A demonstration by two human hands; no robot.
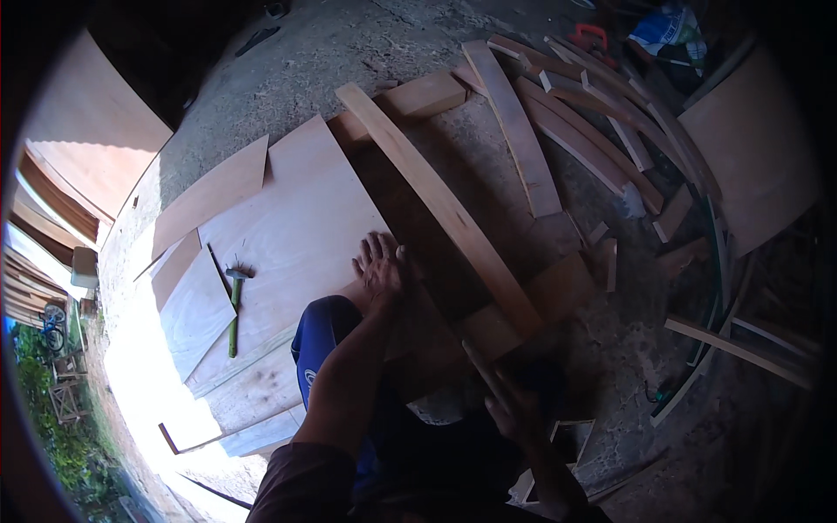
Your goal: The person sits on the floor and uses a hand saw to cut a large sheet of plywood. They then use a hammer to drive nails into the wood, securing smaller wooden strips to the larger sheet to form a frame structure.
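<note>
My left hand [380,264] lies flat with fingers spread on a pale plywood sheet [296,200], close to its right edge. Low on the right, in shadow, my right hand [514,408] is closed around a long, narrow tool [482,368] pointing up and left toward the sheet's edge; dimness hides its exact kind. A hammer [234,318] with a green handle rests on the sheet left of my knee, a small heap of nails [246,270] by its head. Smaller plywood offcuts [199,318] lie on the left part of the sheet.
A long board [445,209] slants across thick timber beams [427,96] right of the sheet. Several wood strips [602,131] are piled at the far right, near a red tool [591,39] and a bag [670,39]. Large panels [96,131] stand at the left.
</note>
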